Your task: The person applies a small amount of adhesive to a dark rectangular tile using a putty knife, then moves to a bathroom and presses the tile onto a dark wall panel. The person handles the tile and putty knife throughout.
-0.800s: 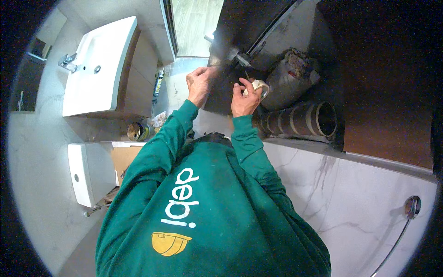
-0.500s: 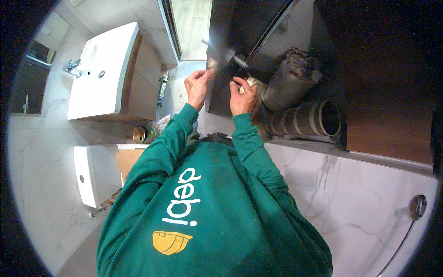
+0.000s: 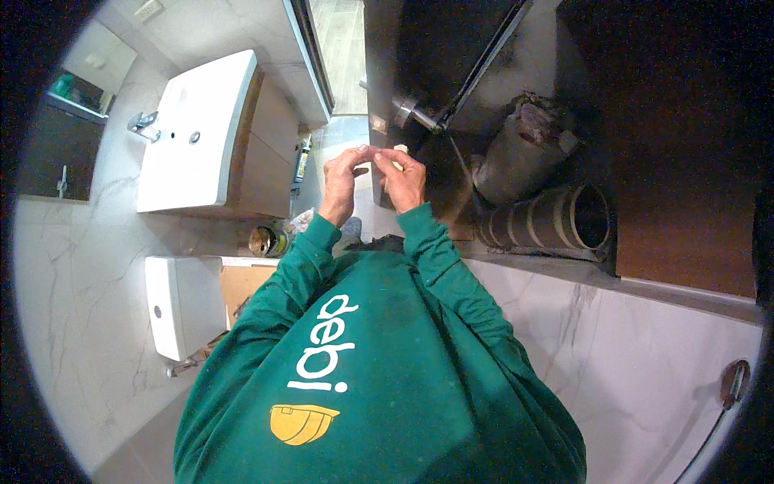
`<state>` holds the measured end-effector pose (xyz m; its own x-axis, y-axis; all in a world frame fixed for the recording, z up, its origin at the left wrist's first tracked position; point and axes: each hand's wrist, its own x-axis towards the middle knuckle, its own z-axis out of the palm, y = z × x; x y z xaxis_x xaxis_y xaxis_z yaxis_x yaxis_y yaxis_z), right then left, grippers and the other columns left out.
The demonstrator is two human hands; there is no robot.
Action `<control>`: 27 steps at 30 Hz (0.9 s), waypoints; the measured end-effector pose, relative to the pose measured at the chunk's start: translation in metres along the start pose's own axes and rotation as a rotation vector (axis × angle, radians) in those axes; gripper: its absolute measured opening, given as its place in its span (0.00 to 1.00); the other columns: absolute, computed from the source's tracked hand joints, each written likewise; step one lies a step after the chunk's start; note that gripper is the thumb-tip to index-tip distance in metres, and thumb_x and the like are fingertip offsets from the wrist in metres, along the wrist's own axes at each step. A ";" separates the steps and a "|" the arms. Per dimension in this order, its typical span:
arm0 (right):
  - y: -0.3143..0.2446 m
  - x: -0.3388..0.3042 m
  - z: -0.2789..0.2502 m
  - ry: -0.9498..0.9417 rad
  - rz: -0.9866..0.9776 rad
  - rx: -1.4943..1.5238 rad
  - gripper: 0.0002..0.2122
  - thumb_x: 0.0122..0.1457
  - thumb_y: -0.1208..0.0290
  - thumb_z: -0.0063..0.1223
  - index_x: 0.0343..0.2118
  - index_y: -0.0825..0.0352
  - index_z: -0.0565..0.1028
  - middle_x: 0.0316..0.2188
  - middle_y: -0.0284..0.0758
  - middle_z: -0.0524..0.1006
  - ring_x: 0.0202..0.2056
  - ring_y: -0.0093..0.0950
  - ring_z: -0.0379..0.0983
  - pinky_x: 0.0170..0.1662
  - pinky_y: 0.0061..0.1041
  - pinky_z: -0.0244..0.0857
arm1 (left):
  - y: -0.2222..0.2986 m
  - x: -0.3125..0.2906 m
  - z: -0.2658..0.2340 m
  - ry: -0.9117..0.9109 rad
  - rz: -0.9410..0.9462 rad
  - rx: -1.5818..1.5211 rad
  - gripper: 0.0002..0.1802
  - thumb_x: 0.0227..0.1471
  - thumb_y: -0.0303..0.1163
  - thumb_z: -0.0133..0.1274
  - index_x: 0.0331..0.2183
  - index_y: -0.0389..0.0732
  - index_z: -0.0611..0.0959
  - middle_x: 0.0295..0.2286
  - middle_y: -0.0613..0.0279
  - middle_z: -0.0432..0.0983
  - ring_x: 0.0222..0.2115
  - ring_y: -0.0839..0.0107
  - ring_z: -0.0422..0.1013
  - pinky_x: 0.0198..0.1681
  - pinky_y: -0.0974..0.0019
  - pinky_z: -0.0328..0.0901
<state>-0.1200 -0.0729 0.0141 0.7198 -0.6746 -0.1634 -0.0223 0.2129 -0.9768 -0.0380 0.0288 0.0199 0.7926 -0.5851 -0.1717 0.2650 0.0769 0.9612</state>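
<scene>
Right hand (image 3: 405, 179) had moved to left hand (image 3: 340, 184).
It grasped a mostly hidden tape roll (image 3: 401, 148), left's hold unclear; tape handling seemingly next needed careful pinching.

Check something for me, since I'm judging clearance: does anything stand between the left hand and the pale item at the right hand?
In this view, the right hand does: its fingers lie between the left hand and the pale item, only part of which shows. Nothing else visible intervenes.
</scene>
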 end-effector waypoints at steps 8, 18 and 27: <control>0.006 0.004 -0.016 0.022 -0.046 -0.118 0.07 0.54 0.68 0.60 0.30 0.68 0.81 0.29 0.33 0.79 0.27 0.20 0.74 0.26 0.21 0.66 | -0.003 -0.002 0.003 0.148 0.352 0.435 0.12 0.54 0.34 0.55 0.37 0.38 0.85 0.35 0.58 0.79 0.37 0.69 0.74 0.42 0.67 0.66; 0.013 0.027 -0.025 0.150 0.176 0.217 0.10 0.56 0.70 0.61 0.37 0.69 0.78 0.34 0.33 0.78 0.29 0.24 0.76 0.31 0.23 0.68 | 0.005 0.031 0.003 0.129 1.079 0.978 0.17 0.44 0.23 0.58 0.39 0.46 0.82 0.30 0.63 0.76 0.29 0.63 0.73 0.33 0.61 0.65; 0.017 0.035 -0.006 0.126 0.082 0.263 0.12 0.55 0.73 0.61 0.42 0.70 0.78 0.38 0.33 0.79 0.38 0.24 0.74 0.42 0.25 0.68 | 0.009 0.049 -0.006 0.039 1.202 1.099 0.17 0.43 0.25 0.62 0.39 0.48 0.83 0.29 0.65 0.77 0.29 0.62 0.74 0.32 0.61 0.68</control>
<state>-0.0992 -0.0972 -0.0095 0.6308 -0.7268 -0.2719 0.1156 0.4345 -0.8932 0.0066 0.0054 0.0191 0.2593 -0.5956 0.7603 -0.9656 -0.1422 0.2179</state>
